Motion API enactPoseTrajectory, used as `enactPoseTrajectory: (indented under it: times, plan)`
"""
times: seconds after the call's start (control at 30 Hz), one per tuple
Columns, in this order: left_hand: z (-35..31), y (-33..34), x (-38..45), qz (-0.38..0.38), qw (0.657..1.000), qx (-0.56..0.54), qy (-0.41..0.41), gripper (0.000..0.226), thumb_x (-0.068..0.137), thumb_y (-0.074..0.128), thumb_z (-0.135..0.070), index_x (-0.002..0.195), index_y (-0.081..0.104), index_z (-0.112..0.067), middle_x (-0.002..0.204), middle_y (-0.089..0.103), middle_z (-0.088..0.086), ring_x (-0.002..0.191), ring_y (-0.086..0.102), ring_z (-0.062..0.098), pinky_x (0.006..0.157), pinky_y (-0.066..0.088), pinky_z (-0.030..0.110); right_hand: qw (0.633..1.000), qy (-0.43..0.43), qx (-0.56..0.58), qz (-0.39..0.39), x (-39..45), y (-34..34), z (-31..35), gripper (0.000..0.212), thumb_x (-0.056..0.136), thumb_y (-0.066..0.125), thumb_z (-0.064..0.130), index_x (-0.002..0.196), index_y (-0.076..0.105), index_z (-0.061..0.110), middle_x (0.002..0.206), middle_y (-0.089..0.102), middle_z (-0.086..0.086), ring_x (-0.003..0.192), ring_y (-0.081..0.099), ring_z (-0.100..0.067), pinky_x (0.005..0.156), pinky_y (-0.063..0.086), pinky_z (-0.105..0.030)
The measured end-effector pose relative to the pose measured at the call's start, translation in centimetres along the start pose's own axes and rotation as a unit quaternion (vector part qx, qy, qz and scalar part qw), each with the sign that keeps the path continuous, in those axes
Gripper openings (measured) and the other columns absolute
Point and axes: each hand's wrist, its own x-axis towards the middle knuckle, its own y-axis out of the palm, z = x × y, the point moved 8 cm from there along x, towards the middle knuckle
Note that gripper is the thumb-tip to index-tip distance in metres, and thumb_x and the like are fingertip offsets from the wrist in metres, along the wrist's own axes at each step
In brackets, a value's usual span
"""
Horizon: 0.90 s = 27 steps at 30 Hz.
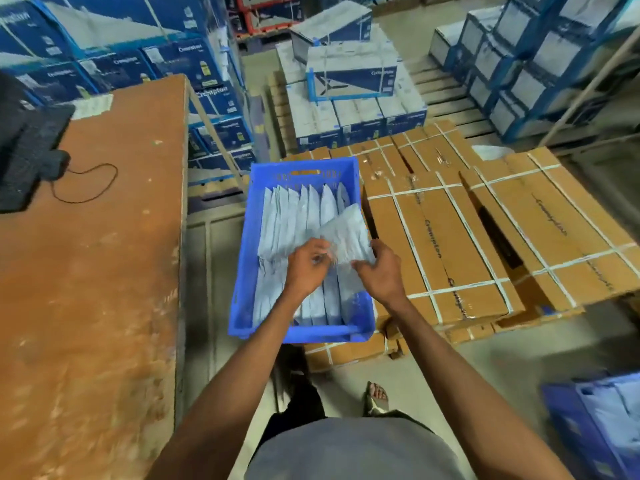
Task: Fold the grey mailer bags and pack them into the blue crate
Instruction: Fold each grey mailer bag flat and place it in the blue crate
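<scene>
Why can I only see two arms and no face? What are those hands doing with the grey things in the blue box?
The picture comes from a camera worn on a person's head, looking down, so you see their arms but never their face.

The left hand and the right hand are both over a blue crate, which sits on strapped brown cardboard boxes. Together the hands hold one grey mailer bag, tilted above the others. It is a bit blurry, so I cannot tell exactly how the fingers pinch it.

Inside the crate, many folded bags already stand side by side in rows.

To the left is a worn brown table with a black keyboard on it. Stacks of blue and white cartons stand all around, so it looks like a warehouse.
</scene>
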Motion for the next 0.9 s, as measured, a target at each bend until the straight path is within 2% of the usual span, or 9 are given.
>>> enactPoseTrajectory:
  times: [0.1,0.2,0.3,0.43,0.53,0.67,0.73,0.8,0.9]
  plan:
    - [3.6,1.4,1.4,0.105,0.992,0.065,-0.005,0.020,0.092,0.063,0.002,0.100,0.070,-0.015,0.096,0.073,-0.002,0.092,0.069,0.012,0.095,0.055,0.039,0.998,0.003,-0.036,-0.059,-0.8,0.7,-0.9,0.034,0.085,0.070,0.006,0.118,0.065,0.004,0.103,0.075,-0.015,0.085,0.071,-0.034,0.068,0.054,-0.033]
    - [5.9,2.9,1.9,0.209,0.960,0.186,0.031,0.028,0.093,0.060,-0.009,0.118,0.070,-0.017,0.117,0.069,0.004,0.112,0.063,0.021,0.099,0.052,0.038,0.992,0.025,-0.054,-0.114,-2.2,1.4,-1.9,0.028,0.086,0.071,0.008,0.113,0.064,0.005,0.091,0.072,-0.010,0.075,0.067,-0.031,0.063,0.041,-0.027]
    - [6.5,4.0,1.7,0.261,0.919,0.259,0.142,0.038,0.091,0.054,-0.012,0.127,0.067,-0.011,0.129,0.062,0.011,0.125,0.053,0.032,0.103,0.048,0.042,0.979,0.052,-0.059,-0.186,-4.7,1.5,-1.7,0.018,0.087,0.072,0.006,0.097,0.059,0.012,0.071,0.056,0.006,0.055,0.047,-0.009,0.054,0.026,-0.022]
    - [7.2,6.7,1.2,0.343,0.822,0.358,0.280,0.064,0.078,0.067,-0.009,0.141,0.056,-0.005,0.148,0.051,0.015,0.142,0.042,0.037,0.115,0.038,0.049,0.964,0.065,-0.067,-0.249,-7.0,1.6,-0.8,0.029,0.085,0.070,0.006,0.087,0.047,0.022,0.063,0.044,0.015,0.059,0.050,0.006,0.052,0.028,-0.015]
    - [6.2,8.6,0.1,0.387,0.763,0.390,0.341,0.082,0.071,0.071,-0.014,0.149,0.046,-0.009,0.152,0.045,0.012,0.145,0.036,0.033,0.116,0.034,0.049,0.951,0.084,-0.070,-0.288,-8.3,1.7,-1.1,0.027,0.085,0.067,0.014,0.081,0.043,0.025,0.062,0.044,0.010,0.055,0.044,-0.002,0.053,0.027,-0.020]
    - [6.0,10.3,0.1,0.409,0.686,0.472,0.372,0.088,0.074,0.082,-0.034,0.151,0.043,-0.017,0.158,0.039,0.005,0.151,0.027,0.026,0.118,0.022,0.048,0.947,0.102,-0.082,-0.294,-8.4,2.8,-1.7,0.031,0.086,0.071,0.008,0.082,0.046,0.025,0.065,0.048,0.011,0.057,0.044,-0.007,0.054,0.033,-0.021]
    - [6.4,10.8,0.6,0.416,0.647,0.528,0.360,0.082,0.074,0.084,-0.045,0.144,0.050,-0.020,0.154,0.044,0.003,0.152,0.027,0.024,0.122,0.019,0.054,0.949,0.115,-0.098,-0.275,-7.8,3.7,-1.7,0.023,0.087,0.070,0.011,0.084,0.050,0.020,0.071,0.055,0.006,0.059,0.044,-0.015,0.056,0.036,-0.032]
    - [6.5,11.1,0.8,0.420,0.601,0.581,0.354,0.073,0.081,0.075,-0.052,0.144,0.051,-0.023,0.153,0.043,0.005,0.151,0.026,0.026,0.123,0.015,0.060,0.953,0.114,-0.115,-0.256,-7.1,4.6,-1.8,0.015,0.088,0.069,0.012,0.090,0.054,0.016,0.077,0.061,-0.001,0.063,0.048,-0.023,0.056,0.038,-0.036]
    - [6.6,11.2,1.1,0.419,0.592,0.587,0.360,0.083,0.075,0.072,-0.060,0.149,0.046,-0.032,0.161,0.034,0.001,0.153,0.020,0.027,0.122,0.013,0.061,0.952,0.116,-0.195,-0.206,-5.8,6.0,-2.2,0.010,0.089,0.064,0.008,0.098,0.059,0.008,0.089,0.064,-0.012,0.067,0.057,-0.033,0.057,0.045,-0.039]
